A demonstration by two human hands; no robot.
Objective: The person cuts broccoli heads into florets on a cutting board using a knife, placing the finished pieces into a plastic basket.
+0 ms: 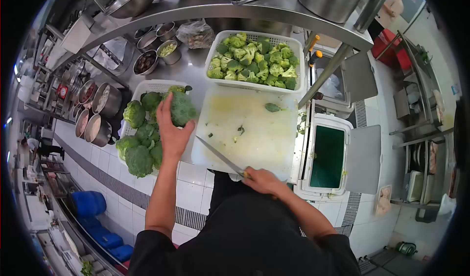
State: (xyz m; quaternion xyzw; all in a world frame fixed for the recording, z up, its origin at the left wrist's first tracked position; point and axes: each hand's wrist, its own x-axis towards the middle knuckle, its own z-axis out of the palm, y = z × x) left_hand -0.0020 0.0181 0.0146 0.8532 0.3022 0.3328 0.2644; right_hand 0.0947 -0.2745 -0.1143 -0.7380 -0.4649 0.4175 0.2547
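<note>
My left hand (174, 131) is closed round a broccoli head (183, 109) at the right side of a white basket (123, 129) of whole broccoli heads (139, 160). In my right hand (262, 180) is the handle of a knife (220, 155), its blade pointing up and left over the near left part of the white cutting board (249, 144). A green leaf (272, 107) and small green scraps (241, 128) lie on the board. Behind the board stands a white basket (211, 50) filled with cut broccoli florets (252, 60).
A steel shelf (274, 15) with pots (325, 1) crosses above the counter. Metal bowls (145, 63) and a plastic bag (195, 33) sit at the back left. Right of the board is an open bin (327, 156). Another person (390, 9) stands at the far upper right.
</note>
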